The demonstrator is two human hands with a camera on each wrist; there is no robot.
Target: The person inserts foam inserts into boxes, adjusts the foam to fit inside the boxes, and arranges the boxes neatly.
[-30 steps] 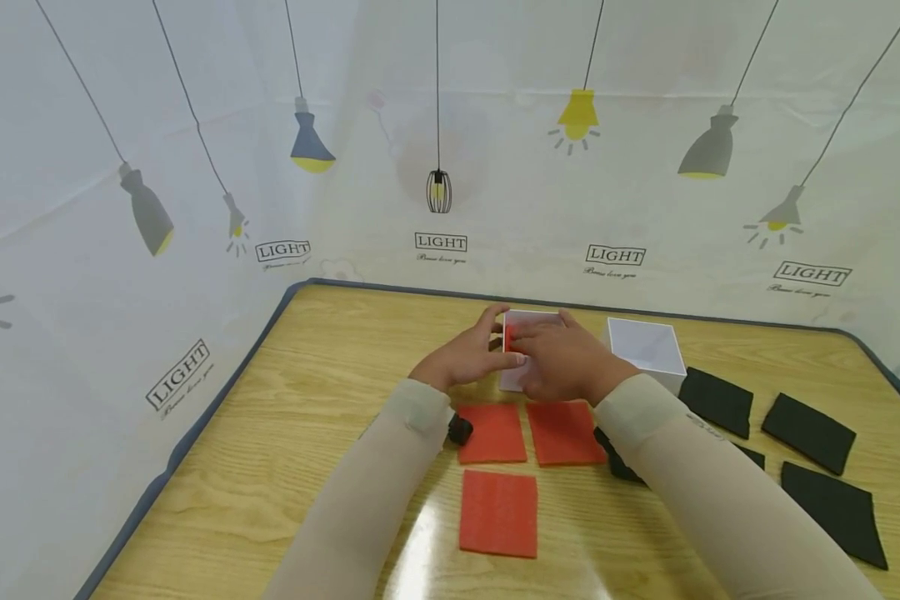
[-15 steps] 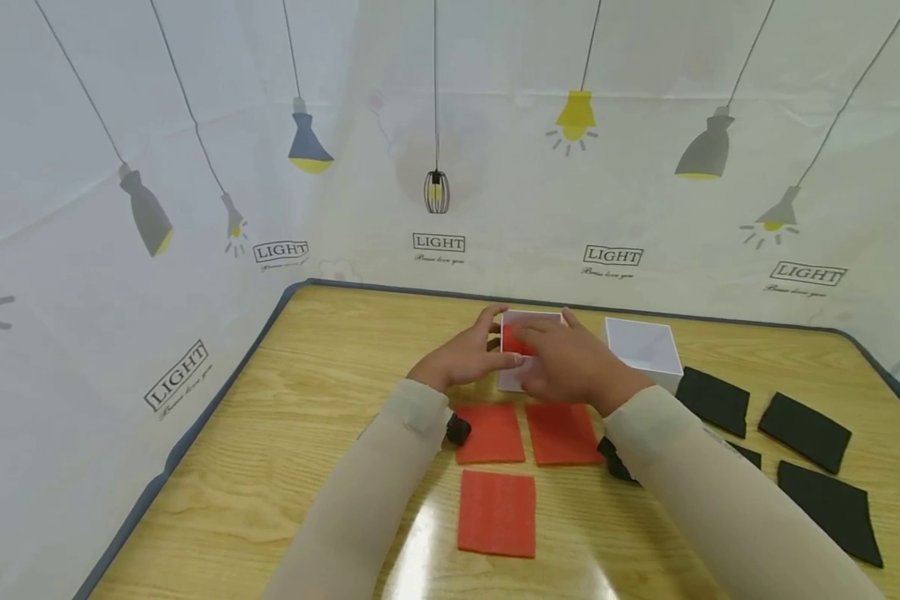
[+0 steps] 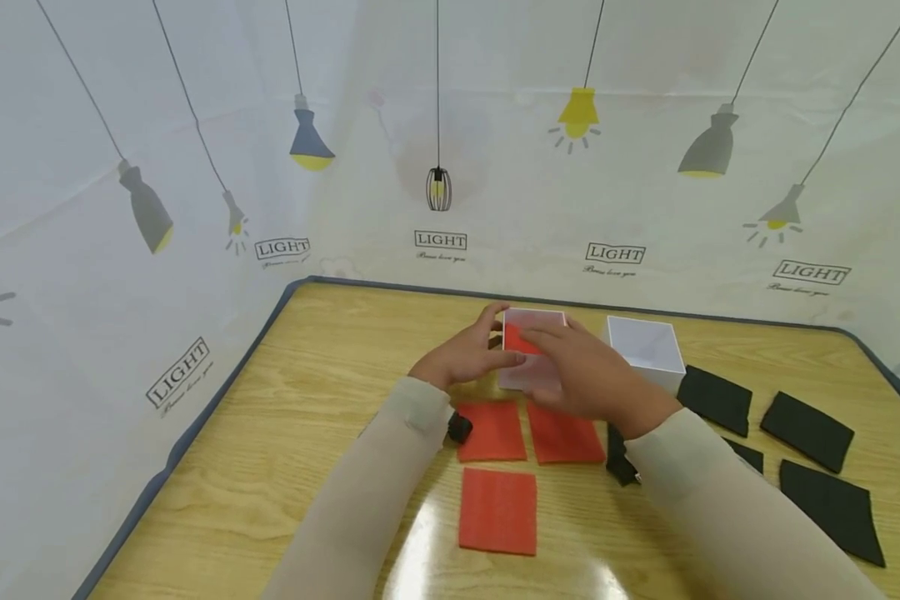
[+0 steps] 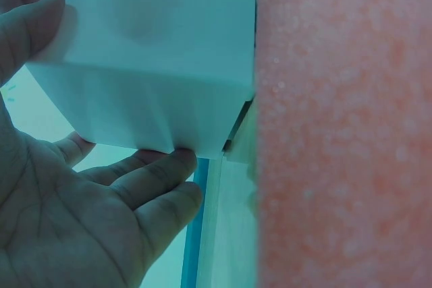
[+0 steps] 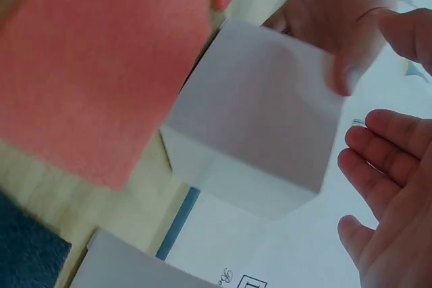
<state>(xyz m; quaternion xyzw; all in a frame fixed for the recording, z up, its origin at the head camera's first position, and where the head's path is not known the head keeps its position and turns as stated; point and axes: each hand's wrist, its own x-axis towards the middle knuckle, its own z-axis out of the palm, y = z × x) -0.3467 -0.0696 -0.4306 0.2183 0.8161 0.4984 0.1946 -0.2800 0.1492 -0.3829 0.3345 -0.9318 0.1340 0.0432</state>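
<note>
An open-topped white box (image 3: 521, 377) stands at the middle back of the table, one red square sheet (image 3: 520, 339) showing inside it. My left hand (image 3: 461, 357) holds the box at its left side, the thumb over the near rim and the fingers along the side wall (image 4: 128, 109). Above the box's right part hovers my right hand (image 3: 596, 375), which hides some of the opening. In the right wrist view the fingers of the right hand (image 5: 398, 180) are extended, apart from the box wall (image 5: 256, 99). Two red square sheets, left (image 3: 498, 431) and right (image 3: 566, 437), lie just in front of the box.
A third red square sheet (image 3: 498, 510) lies closer to me. Another white box (image 3: 645, 343) stands to the right, with several black sheets (image 3: 808, 429) on the table beyond and before it. The wooden table (image 3: 307, 400) meets a printed curtain (image 3: 510, 208) at the back.
My right hand has drawn back slightly to the right, off the red sheet in the box. More of that sheet now shows. The left hand has stayed on the box.
</note>
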